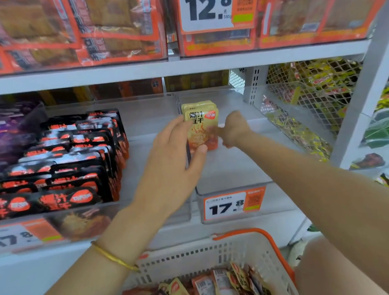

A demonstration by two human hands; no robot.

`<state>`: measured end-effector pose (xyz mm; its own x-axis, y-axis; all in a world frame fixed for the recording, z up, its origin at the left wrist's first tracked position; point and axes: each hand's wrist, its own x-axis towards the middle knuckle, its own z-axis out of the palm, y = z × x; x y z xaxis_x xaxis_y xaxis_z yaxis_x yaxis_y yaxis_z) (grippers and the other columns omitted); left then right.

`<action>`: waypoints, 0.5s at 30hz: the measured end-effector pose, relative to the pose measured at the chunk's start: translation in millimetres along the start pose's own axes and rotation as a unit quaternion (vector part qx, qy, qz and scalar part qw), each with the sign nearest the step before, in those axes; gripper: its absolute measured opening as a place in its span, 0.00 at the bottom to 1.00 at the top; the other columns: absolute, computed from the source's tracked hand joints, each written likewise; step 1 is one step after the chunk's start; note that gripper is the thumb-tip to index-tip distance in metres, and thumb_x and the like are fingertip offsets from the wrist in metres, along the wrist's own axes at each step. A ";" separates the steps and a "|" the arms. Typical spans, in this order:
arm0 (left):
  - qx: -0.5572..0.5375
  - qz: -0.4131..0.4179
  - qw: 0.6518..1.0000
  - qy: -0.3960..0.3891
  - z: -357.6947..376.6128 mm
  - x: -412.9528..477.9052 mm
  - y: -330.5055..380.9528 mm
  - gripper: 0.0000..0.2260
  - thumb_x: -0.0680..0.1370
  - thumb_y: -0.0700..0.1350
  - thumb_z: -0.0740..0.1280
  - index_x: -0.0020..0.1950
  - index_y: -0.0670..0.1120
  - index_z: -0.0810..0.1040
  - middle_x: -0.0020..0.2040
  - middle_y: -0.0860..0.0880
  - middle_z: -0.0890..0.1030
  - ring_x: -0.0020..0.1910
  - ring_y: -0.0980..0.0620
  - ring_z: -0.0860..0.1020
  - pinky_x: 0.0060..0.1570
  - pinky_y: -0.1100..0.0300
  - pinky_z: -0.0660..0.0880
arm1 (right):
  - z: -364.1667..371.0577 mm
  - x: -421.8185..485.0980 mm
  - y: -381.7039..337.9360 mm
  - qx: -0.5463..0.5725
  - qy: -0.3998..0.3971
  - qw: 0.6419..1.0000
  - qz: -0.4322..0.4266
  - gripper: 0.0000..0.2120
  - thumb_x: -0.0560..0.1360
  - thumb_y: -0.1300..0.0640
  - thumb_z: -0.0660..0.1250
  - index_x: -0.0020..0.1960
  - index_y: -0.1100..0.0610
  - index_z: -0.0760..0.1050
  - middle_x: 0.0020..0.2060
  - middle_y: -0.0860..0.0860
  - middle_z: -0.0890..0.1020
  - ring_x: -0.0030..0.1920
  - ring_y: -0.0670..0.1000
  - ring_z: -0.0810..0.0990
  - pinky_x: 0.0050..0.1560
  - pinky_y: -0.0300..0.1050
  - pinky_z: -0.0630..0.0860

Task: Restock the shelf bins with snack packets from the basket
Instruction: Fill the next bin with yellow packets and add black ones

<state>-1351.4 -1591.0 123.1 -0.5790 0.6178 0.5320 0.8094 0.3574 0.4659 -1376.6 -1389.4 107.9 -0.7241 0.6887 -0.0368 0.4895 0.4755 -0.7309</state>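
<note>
A short stack of yellow snack packets (201, 123) stands upright inside the clear right-hand shelf bin (233, 186), near its left wall. My left hand (176, 158) holds the stack from the left, fingers along its side and thumb across its lower front. My right hand (233, 129) is at the stack's right edge with fingers curled, pinching the front packet. Below, a white basket (219, 254) with an orange handle holds several more yellow and black packets (221, 288).
The clear bin on the left holds rows of black and orange packets (70, 160), with purple packs (1, 128) beside them. Orange packs fill the shelf above (88, 28). Price tags read 17.8 (234, 204) and 12.8 (206, 7). A wire mesh panel (312, 97) closes the right side.
</note>
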 end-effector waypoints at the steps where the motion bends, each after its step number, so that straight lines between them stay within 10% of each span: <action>1: -0.008 0.026 0.999 0.027 -5.7 -11.2 1.8 0.21 0.78 0.50 0.58 0.69 0.43 0.69 0.70 0.46 0.69 0.69 0.53 0.63 0.66 0.73 0.51 | -12.1 -21.0 -1.0 -0.018 0.018 0.999 -0.045 0.17 0.74 0.48 0.70 0.45 0.58 0.65 0.42 0.58 0.77 0.40 0.56 0.79 0.44 0.52 0.78; 6: -0.008 0.090 0.996 0.024 -0.4 -97.5 -4.0 0.12 0.75 0.40 0.59 0.53 0.41 0.78 0.53 0.48 0.78 0.55 0.49 0.73 0.56 0.59 0.67 | -43.5 -172.4 20.4 0.090 -0.053 0.982 -0.158 0.10 0.74 0.59 0.69 0.42 0.56 0.68 0.33 0.57 0.80 0.31 0.52 0.82 0.35 0.46 0.78; 11: 0.033 0.037 0.985 -0.165 44.0 -150.0 -44.4 0.13 0.73 0.41 0.57 0.47 0.44 0.80 0.48 0.50 0.80 0.49 0.49 0.76 0.49 0.54 0.72 | 48.4 -188.9 78.0 -0.236 -0.322 0.912 -0.093 0.05 0.77 0.60 0.64 0.51 0.60 0.76 0.40 0.53 0.79 0.43 0.53 0.77 0.34 0.38 0.70; 15: 0.039 -0.034 0.974 -0.221 66.7 -164.1 -58.6 0.11 0.75 0.41 0.59 0.49 0.46 0.80 0.50 0.51 0.79 0.52 0.51 0.75 0.52 0.54 0.73 | 132.2 -161.7 163.5 -0.352 -0.315 0.881 -0.024 0.18 0.81 0.58 0.55 0.69 0.61 0.66 0.61 0.59 0.75 0.62 0.57 0.73 0.62 0.51 0.70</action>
<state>-1297.3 -1666.6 -38.7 -0.5468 0.8258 0.1378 0.7860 0.4496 0.4244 -1243.7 -1495.4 -95.8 -0.7695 0.3238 -0.5505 0.4710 0.8699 -0.1466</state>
